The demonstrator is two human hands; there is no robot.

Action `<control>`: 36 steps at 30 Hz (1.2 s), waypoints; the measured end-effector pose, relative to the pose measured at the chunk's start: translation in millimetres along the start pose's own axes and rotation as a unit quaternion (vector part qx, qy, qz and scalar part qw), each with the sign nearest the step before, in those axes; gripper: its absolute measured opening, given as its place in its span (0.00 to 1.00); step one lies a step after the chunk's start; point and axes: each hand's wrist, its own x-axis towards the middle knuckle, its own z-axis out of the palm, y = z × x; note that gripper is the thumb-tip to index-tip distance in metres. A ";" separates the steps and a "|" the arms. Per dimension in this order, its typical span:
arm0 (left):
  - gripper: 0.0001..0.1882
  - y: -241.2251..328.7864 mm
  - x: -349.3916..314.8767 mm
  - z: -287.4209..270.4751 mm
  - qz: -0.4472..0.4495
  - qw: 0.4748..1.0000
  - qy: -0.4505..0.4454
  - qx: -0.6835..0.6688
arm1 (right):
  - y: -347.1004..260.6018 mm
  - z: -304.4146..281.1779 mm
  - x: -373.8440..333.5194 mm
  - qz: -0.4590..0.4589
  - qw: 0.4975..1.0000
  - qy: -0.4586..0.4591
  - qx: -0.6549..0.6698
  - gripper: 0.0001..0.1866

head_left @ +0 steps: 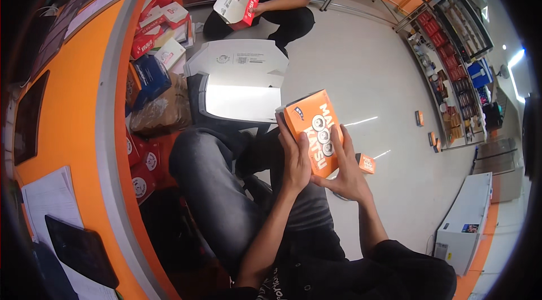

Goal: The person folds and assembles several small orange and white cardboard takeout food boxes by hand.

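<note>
An orange printed food carton [317,127] is held tilted in front of me above my crossed legs. My left hand [296,159] is closed against its left side, thumb up along the front. My right hand [346,170] grips the right side and lower corner. Just beyond the right hand, a second orange carton [366,163] stands on the floor. Past my knees, flat white cardboard blanks [243,71] lie stacked. Across from me a seated person in black holds a red and white carton [246,12] with its flap raised.
Piled red and white cartons [161,23] and a brown wrapped bundle [164,108] crowd the left, beside an orange counter [73,130] bearing papers and dark devices. Several small orange cartons [419,118] lie by a stocked shelf rack [446,62] at right. A white chest [466,224] stands lower right.
</note>
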 end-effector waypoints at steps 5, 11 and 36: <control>0.39 1.4 4.7 -14.9 -0.041 0.997 -0.035 -0.062 | 1.4 2.5 9.9 -0.002 0.999 -0.003 0.035 0.66; 0.40 -26.1 -0.2 6.6 -0.003 1.000 0.003 0.008 | 9.1 1.8 3.7 -0.061 0.990 0.037 -0.126 0.62; 0.35 -54.8 15.1 -11.6 -0.091 0.976 -0.101 0.168 | 215.4 28.2 -62.7 0.367 0.662 0.190 0.625 0.43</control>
